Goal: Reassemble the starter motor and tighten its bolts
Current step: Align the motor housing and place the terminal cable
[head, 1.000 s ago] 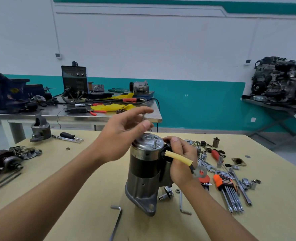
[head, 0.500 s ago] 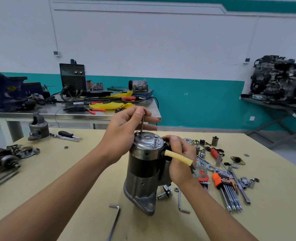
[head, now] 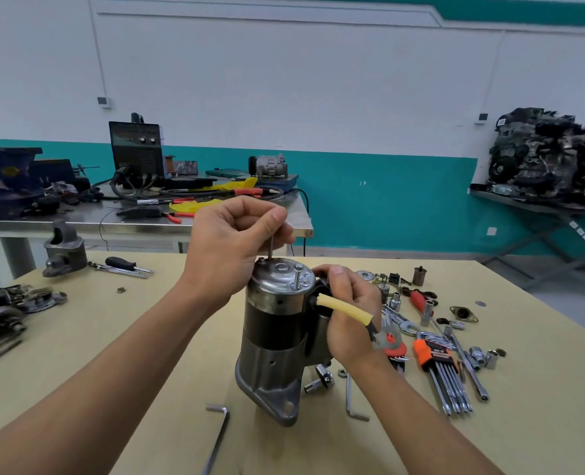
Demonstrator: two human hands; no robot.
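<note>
The motor (head: 277, 337) is standing upright, table (head: 147, 337) beneath it. Above its cap the left hand (head: 229, 241) is pinching a bolt (head: 270, 246) into its hole, while the right hand (head: 349, 313) is clasping the motor's side. This is probably the bolt-fitting step, and next it is likely needing straight threading.

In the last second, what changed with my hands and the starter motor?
Your left hand went from loosely spread fingers above the end cap to a curled pinch on the long bolt standing at the cap's far edge. Unchanged: your right hand grips the starter motor at its side by the yellow-sleeved cable, the motor stands upright on the table, and the second bolt sticks up from the cap.
</note>
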